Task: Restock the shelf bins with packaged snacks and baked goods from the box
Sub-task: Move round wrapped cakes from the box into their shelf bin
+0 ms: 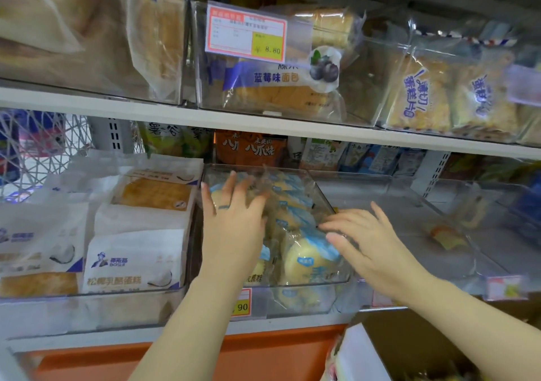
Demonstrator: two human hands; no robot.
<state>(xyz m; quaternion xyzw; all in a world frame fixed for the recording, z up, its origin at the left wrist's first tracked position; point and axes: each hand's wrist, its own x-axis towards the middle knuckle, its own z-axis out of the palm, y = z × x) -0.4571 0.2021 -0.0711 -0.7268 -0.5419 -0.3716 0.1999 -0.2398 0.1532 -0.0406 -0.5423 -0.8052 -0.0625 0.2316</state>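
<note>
Both of my hands reach into the clear plastic bin (pixel 328 199) at the middle of the lower shelf. My left hand (pixel 234 222) lies flat, fingers spread and palm down, on the wrapped round buns (pixel 304 263) that fill this bin; it presses on the packets and grips none. My right hand (pixel 369 240) is likewise open, its fingers extended leftward, the fingertips touching the blue-and-white wrapper of the frontmost bun at the bin's right wall; nothing is clasped in it.

The buns stand in a row from the front of the bin to the back, each pale yellow in a transparent wrapper with blue print. A price tag (pixel 241 306) ending in "90" sits on the bin's front face, partly hidden by my left forearm.

Left of this bin, white bags of cheese cake (pixel 134 263) fill the neighbouring compartment. Right of it, the next clear bin (pixel 409 222) holds a single small yellow-orange packet (pixel 445 234).

On the upper shelf, a bin carries blueberry bread (pixel 281 88) behind a red-bordered price label (pixel 246 34) reading 8.80, with sliced cake packets (pixel 421 99) to its right.

At the lower right corner, a cardboard box (pixel 424 345) stands below the shelf edge, with a white packet (pixel 360 354) showing at its left edge.
</note>
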